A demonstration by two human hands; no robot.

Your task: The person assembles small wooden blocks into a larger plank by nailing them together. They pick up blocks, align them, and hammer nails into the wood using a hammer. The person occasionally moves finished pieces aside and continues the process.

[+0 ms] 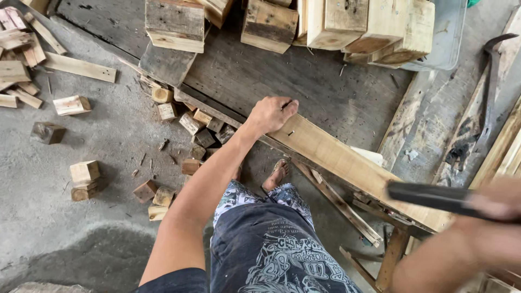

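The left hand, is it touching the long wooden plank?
Touching. The head view shows the left hand pressed flat on the end of the plank, fingers curled over its top surface with no gap under them.

Open worktop centre, clutter at the edges

Dark worktop [304, 92] is bare between the left hand [271, 114] and the stacked wood blocks [331, 24] along the far edge; a crowbar [488, 92] lies right, the pale plank [347, 163] runs along the near edge, and offcuts [190, 127] litter the floor [81, 233] left.
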